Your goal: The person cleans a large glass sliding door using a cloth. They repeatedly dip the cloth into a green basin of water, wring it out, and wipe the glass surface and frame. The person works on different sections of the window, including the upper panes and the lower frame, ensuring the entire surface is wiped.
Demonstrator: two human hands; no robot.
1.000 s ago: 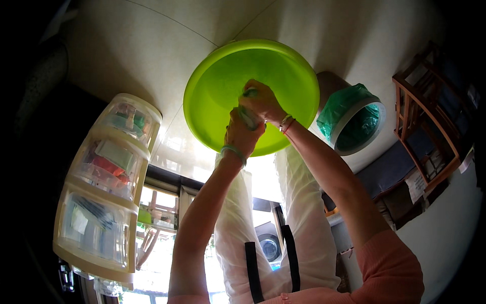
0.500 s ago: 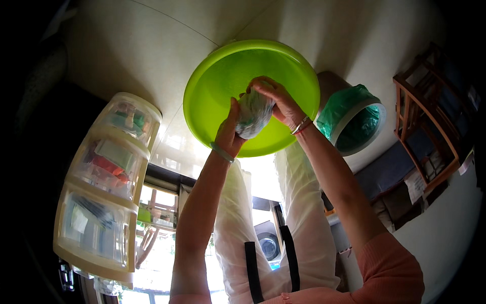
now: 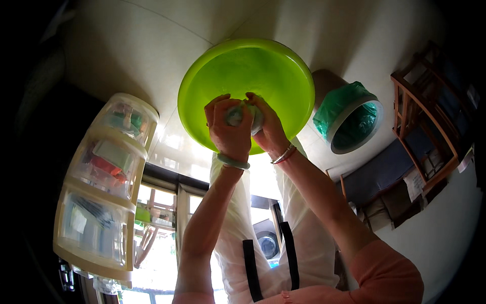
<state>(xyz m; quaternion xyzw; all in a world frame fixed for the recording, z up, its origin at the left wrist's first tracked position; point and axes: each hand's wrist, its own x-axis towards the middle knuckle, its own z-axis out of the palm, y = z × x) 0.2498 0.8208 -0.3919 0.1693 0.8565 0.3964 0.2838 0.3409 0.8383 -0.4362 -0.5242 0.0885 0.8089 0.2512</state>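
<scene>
Our left hand [image 3: 229, 129] and right hand [image 3: 269, 127] curl half-closed around a bunched, pale grey cloth [image 3: 258, 120], gripping it between them over the round, lime-green plastic basin [image 3: 243, 68]; to its right sits a grey-rimmed bin lined with green plastic [image 3: 336, 111].

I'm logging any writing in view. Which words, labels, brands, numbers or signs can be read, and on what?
None can be read.
Basin: no writing shows.
Wad in the hands: no writing shows on its visible part.
Drawers: contents too blurred to read.
Pale item at right: any marks are too small and blurred.
</scene>
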